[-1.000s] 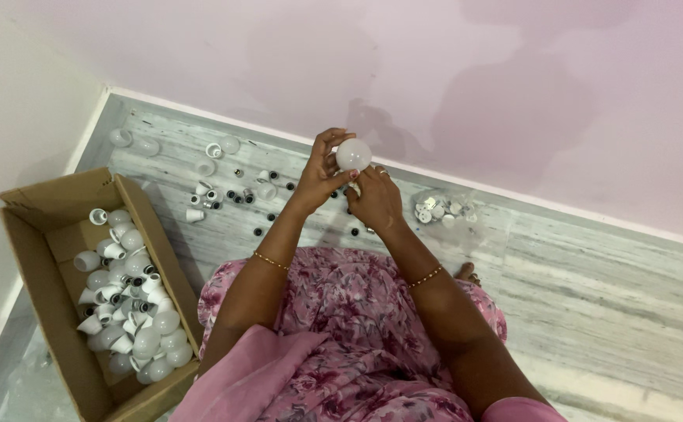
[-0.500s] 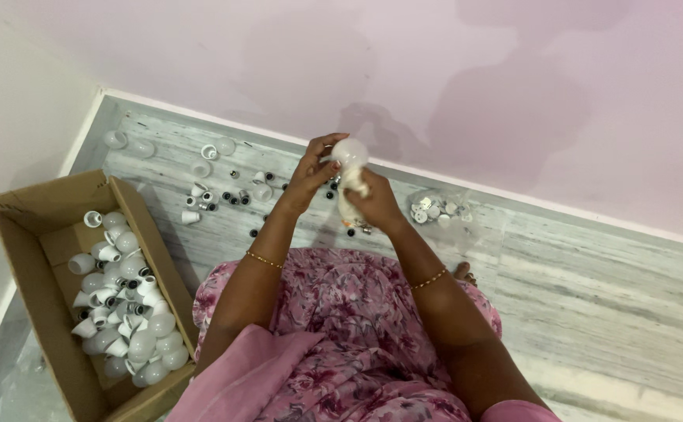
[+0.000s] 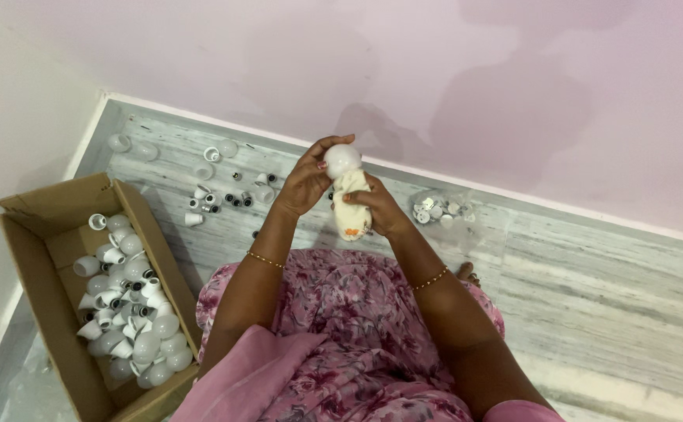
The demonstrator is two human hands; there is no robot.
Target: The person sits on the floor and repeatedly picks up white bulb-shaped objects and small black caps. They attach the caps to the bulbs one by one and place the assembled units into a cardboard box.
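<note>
I hold a white light bulb [image 3: 342, 159] up in front of me, above my lap. My left hand [image 3: 304, 185] grips the round dome of the bulb from the left, fingers curled over its top. My right hand [image 3: 381, 209] holds a cream-coloured cloth [image 3: 351, 207] with an orange mark, wrapped around the lower part of the bulb. The bulb's base is hidden by the cloth.
An open cardboard box [image 3: 48, 227] on the left holds several white bulbs and bulb housings [image 3: 126, 305]. Loose white housings and small black caps [image 3: 224, 191] lie on the grey marble floor ahead. A clear bag of small parts [image 3: 439, 207] lies right of my hands. A pink wall stands close.
The bulb was held bare at first. My right hand has brought the cloth up around its lower part, and both hands have dropped slightly.
</note>
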